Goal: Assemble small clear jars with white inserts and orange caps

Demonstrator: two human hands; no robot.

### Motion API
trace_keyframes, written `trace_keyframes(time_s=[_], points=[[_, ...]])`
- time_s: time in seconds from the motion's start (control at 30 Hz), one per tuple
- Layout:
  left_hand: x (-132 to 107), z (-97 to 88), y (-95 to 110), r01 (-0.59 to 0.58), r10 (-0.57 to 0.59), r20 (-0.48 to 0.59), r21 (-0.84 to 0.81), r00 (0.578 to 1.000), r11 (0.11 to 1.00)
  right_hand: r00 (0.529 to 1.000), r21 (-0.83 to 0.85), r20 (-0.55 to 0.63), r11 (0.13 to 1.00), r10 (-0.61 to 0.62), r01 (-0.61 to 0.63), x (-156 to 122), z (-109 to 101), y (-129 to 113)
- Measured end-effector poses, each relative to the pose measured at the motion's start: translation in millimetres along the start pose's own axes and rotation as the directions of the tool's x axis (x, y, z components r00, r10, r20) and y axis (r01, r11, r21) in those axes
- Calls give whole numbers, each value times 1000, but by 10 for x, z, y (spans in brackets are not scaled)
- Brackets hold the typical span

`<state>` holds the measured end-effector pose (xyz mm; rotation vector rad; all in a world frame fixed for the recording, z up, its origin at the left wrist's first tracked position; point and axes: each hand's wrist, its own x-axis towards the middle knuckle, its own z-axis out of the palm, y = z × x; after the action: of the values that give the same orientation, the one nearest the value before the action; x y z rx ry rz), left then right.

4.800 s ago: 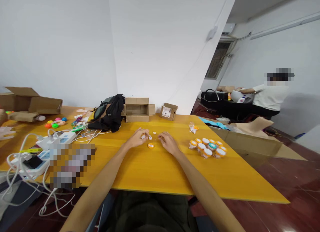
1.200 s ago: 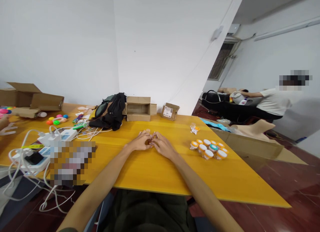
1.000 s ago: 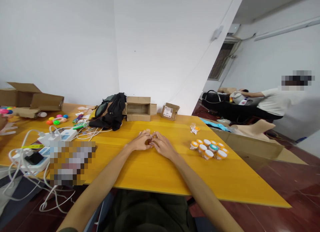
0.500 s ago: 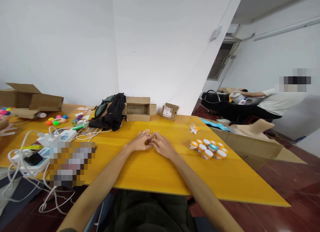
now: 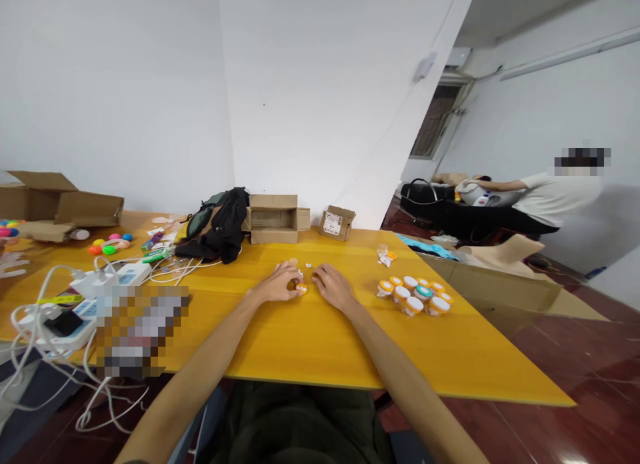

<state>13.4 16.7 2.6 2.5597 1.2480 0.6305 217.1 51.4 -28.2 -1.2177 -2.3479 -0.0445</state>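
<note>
My left hand (image 5: 281, 284) rests low over the table, its thumb and fingers closed on a small round orange lid (image 5: 301, 289) with whitish bits on it. Just right of it, apart from the lid, my right hand (image 5: 334, 288) has bent fingers, with nothing visible in them. A small white piece (image 5: 309, 265) lies between and slightly beyond the hands. Past my left fingertips is a pale round disc (image 5: 293, 261). To the right stands a cluster of several small clear jars with orange-rimmed white lids (image 5: 413, 305), one with a teal lid (image 5: 423, 292).
Behind the hands are an open cardboard box (image 5: 274, 236), a smaller carton (image 5: 337, 223) and a black bag (image 5: 220, 227). Power strips (image 5: 75, 327) with tangled cables lie left. Loose orange-and-white pieces (image 5: 386, 256) sit at the right. A person (image 5: 557, 197) sits beyond.
My hands, together before, have come apart; the right one has moved a little right. The orange lid at my left fingers and the small white piece now show.
</note>
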Motion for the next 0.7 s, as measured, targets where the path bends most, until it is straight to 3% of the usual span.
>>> trace_keyframes(time_s=[0.43, 0.7], points=[[11, -6, -53, -2, 3, 5, -26, 1000, 1000, 997, -31, 15, 996, -82, 83, 0, -24, -70], [34, -113, -182, 103, -114, -223, -63, 968, 993, 978, 12, 75, 981, -195, 194, 38, 9, -157]])
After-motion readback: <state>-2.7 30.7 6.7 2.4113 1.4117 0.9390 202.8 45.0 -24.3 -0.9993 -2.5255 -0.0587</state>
